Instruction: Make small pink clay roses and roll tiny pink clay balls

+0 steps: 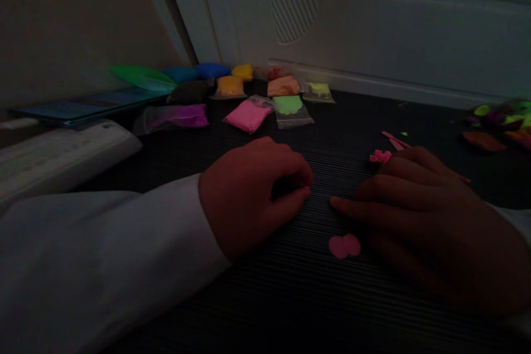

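My left hand [253,193] rests on the dark ribbed mat [290,298], fingers curled in with thumb and fingertips pinched together; whatever lies between them is too small to make out. My right hand [423,215] lies beside it, palm down, index finger stretched toward the left hand. Just in front of the right hand lie two flat pink clay discs [344,245], touching each other. A small pink clay lump [380,156] and thin pink strips [394,140] sit behind the right hand.
Several bags of coloured clay lie at the back: pink [248,115], purple [182,117], green [289,105], orange [282,87], yellow [229,86]. A white device [58,155] lies at left. Clay scraps [498,121] are at far right. A white door [373,16] stands behind.
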A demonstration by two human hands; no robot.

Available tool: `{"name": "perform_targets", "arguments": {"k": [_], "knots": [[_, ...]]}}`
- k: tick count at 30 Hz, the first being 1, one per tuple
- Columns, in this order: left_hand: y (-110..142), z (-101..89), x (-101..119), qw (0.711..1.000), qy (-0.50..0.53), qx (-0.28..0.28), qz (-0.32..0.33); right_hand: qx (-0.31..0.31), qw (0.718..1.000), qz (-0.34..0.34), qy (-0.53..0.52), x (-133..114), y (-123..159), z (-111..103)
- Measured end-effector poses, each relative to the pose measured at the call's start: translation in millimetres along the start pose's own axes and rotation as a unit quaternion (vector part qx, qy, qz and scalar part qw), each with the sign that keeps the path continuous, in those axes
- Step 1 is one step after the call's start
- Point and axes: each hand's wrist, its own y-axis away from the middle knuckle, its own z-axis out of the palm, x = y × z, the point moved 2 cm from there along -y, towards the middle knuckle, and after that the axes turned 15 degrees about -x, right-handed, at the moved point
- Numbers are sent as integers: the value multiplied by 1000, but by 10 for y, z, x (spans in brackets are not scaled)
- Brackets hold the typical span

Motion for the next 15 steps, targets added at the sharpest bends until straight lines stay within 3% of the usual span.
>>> {"name": "perform_targets", "arguments": {"k": [10,15], "knots": [[10,4,10,1000,1,-6,-3,-14,1000,11,-4,-12,-18,0],[8,3,10,1000,5,-6,-3,16,999,12,-30,0,6,9]]}}
